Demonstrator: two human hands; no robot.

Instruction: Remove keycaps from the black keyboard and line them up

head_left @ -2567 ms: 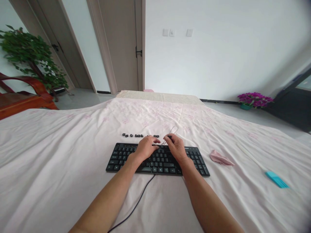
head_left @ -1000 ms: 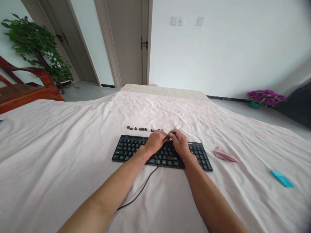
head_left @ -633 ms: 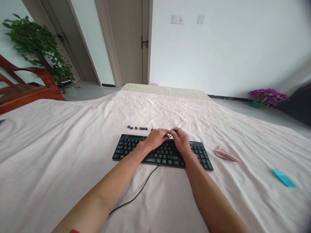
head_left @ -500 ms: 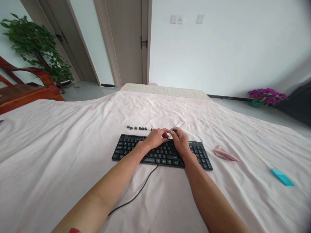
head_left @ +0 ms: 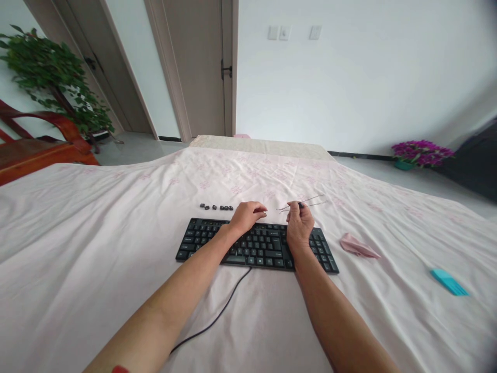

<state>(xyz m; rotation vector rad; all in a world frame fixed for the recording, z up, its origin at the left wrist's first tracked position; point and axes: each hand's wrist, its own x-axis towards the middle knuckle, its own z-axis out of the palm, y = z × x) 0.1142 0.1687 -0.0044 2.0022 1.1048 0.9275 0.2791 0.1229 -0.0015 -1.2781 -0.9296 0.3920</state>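
Note:
A black keyboard lies on the cloth under both my forearms, its keys facing up. Over its far edge is my left hand, fingers stretched forward and slightly apart; I see nothing held between them. My right hand is closed around the black handle of a wire keycap puller, above the keyboard's right part. The thin wires stick out on both sides of that hand. Several loose black keycaps lie in a row beyond the keyboard, to the left of my left hand.
A pink floral cloth with folds covers the table. On the right lie a pink rag and a blue brush. The keyboard's cable runs toward me. A wooden chair stands at the far left.
My hands have separated: the right moved right with the keycap puller, which turned from pointing away to lying sideways. My left fingers have come off the puller and opened.

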